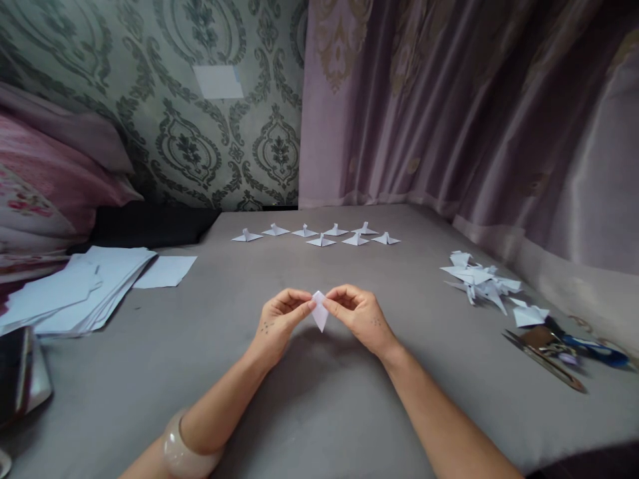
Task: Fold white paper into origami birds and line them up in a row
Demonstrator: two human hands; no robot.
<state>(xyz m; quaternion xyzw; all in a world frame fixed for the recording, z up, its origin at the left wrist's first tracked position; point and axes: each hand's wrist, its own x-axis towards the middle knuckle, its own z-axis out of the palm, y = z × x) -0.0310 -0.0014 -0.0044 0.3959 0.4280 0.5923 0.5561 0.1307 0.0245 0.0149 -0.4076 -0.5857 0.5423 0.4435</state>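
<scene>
A small white folded paper (pixel 320 315), kite-shaped with its long point hanging down, is held up above the grey table. My left hand (pixel 283 320) pinches its left edge between thumb and fingers. On the opposite edge, my right hand (pixel 360 317) grips it the same way. Farther back, several white folded paper pieces (pixel 321 241) stand in two loose rows, each with flat wings and a raised middle. The inner folds of the paper in my hands cannot be made out.
Stacked white sheets (pixel 100 293) lie at the left, near a dark shiny object (pixel 17 372). At the right are a heap of folded paper (pixel 482 279), a pointed metal tool (pixel 544 362) and a blue-handled item (pixel 594 349). A curtain (pixel 479 133) borders the grey table (pixel 210 386).
</scene>
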